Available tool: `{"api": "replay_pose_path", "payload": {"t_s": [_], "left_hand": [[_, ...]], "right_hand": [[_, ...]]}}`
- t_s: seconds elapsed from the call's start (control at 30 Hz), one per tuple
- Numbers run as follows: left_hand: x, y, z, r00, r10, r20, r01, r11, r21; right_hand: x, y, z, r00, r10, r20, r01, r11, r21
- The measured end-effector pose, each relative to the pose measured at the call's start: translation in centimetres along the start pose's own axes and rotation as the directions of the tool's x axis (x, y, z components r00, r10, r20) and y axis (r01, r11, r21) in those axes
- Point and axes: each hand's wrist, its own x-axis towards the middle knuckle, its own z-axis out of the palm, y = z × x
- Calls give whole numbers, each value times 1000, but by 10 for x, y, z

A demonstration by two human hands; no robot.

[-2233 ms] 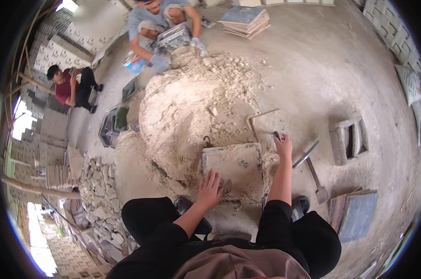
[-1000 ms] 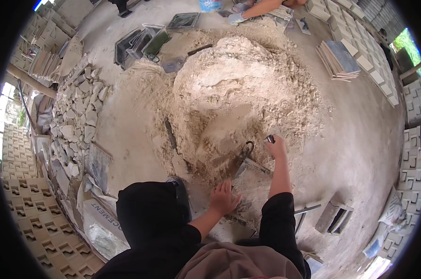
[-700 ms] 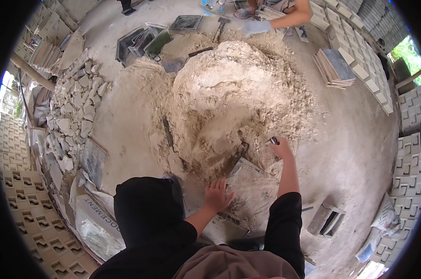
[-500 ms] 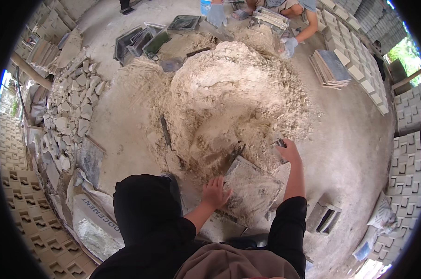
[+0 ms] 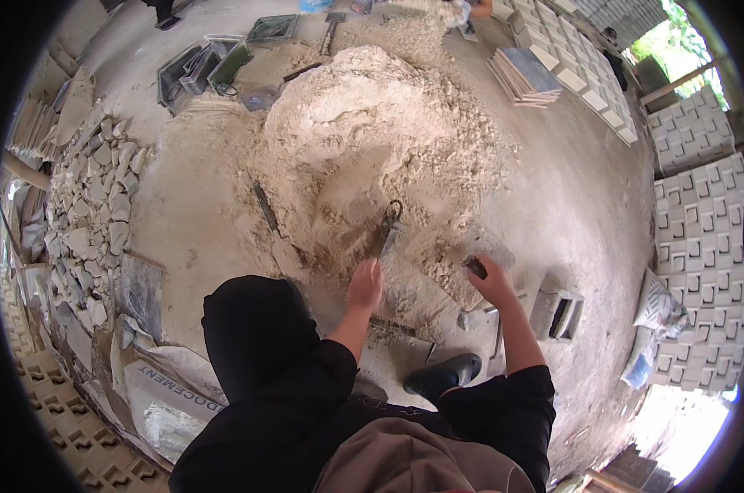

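The dusty board (image 5: 410, 294) lies against the powder heap's (image 5: 372, 115) near side, seemingly for easy reach, the right hand (image 5: 493, 283) grasping a dark handle (image 5: 475, 266) rightward, the left hand (image 5: 365, 285), fingers straight, apparently empty, at its left edge, perhaps steadying.

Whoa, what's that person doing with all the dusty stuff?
The person's right hand grips a dark-handled tool above a powder-covered flat form. The left hand, not holding anything visible, is at the form's left side. Just beyond lies a big heap of pale, crumbly powder, with dark trays past it on the left.
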Motion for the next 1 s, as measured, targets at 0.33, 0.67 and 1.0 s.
{"api": "replay_pose_path", "payload": {"t_s": [0.33, 0.67, 1.0], "left_hand": [[-14, 46, 37, 922, 375, 95, -378, 925, 22], [-18, 48, 46, 859, 434, 270, -488, 854, 181], [-54, 62, 56, 701, 483, 525, -713, 507, 485]], "right_hand": [[-86, -36, 12, 999, 54, 0, -50, 926, -374], [-103, -19, -37, 999, -45, 28, 53, 800, -598], [-45, 94, -49, 912, 346, -220, -385, 907, -170]]}}
